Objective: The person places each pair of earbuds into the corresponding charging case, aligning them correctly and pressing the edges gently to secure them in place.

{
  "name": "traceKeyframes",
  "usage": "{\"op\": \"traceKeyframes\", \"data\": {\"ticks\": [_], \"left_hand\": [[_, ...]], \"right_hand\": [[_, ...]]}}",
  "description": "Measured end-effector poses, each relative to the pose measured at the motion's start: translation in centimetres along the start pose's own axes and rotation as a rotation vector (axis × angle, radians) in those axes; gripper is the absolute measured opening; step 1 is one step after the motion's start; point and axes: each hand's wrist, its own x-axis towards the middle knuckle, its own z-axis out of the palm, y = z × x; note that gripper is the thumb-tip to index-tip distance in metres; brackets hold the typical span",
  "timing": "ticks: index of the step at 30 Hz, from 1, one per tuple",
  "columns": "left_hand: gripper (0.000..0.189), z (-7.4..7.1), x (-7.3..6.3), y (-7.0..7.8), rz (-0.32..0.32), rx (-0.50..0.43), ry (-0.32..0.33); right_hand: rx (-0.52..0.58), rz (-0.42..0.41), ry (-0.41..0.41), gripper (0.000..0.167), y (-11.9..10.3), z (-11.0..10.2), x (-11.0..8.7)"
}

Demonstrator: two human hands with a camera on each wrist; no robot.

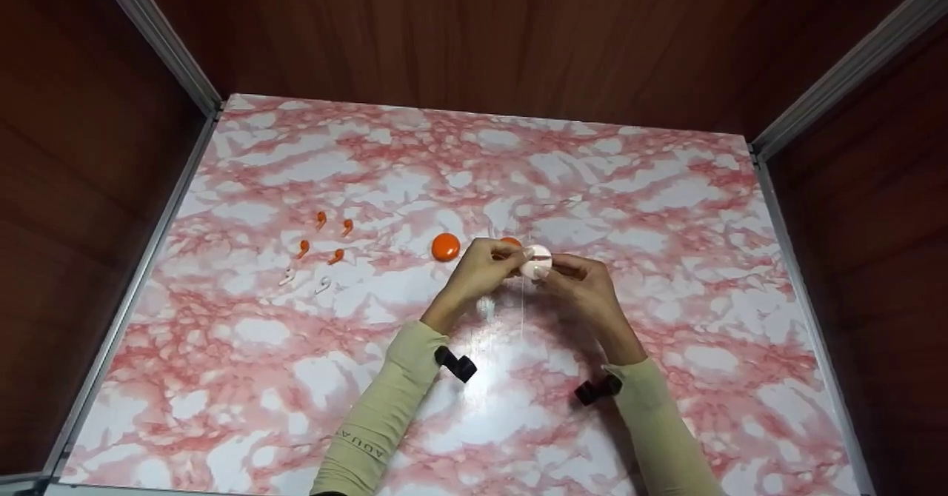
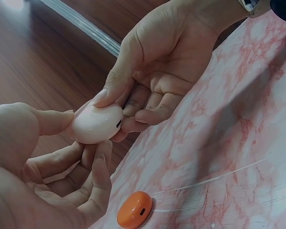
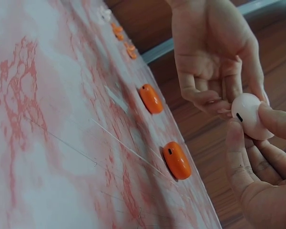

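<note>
Both hands hold a round white earbud case [image 2: 96,124] above the table, with a dark port slot on its edge. My left hand [image 1: 481,265] pinches it from the left between thumb and fingers. From the right, my right hand [image 1: 585,283] grips the other side, its thumb on the case in the left wrist view. In the head view a dark line crosses the white case [image 1: 537,261]. Just behind the hands is an orange earbud case [image 1: 509,243], partly hidden. Another orange case [image 1: 446,247] lies left of it, lid down flat on the table.
Several orange earbuds [image 1: 321,220] lie at the left of the marbled table [image 1: 244,377]. Two white earbuds [image 1: 322,285] are nearer me. A small whitish item [image 1: 485,307] shows below the left hand. Brown wooden panels [image 1: 459,37] enclose the back and sides.
</note>
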Motion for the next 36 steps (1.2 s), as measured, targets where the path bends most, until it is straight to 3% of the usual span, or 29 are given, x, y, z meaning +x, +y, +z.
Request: {"op": "traceKeyframes", "data": {"ticks": [10,22,36], "left_hand": [[0.027,0.27,0.29,-0.18,-0.03,-0.055,0.015],[0.028,0.25,0.31,-0.27,-0.018,-0.015,0.042],[0.029,-0.49,0.05,-0.34,-0.02,-0.043,0.055]], "right_hand": [[-0.026,-0.021,0.011,0.04,0.09,-0.11,-0.08],[-0.023,-0.032,0.015,0.038,0.15,-0.14,-0.23],[-0.032,-0.028,-0.001,0.04,0.1,0.42,0.12]]}}
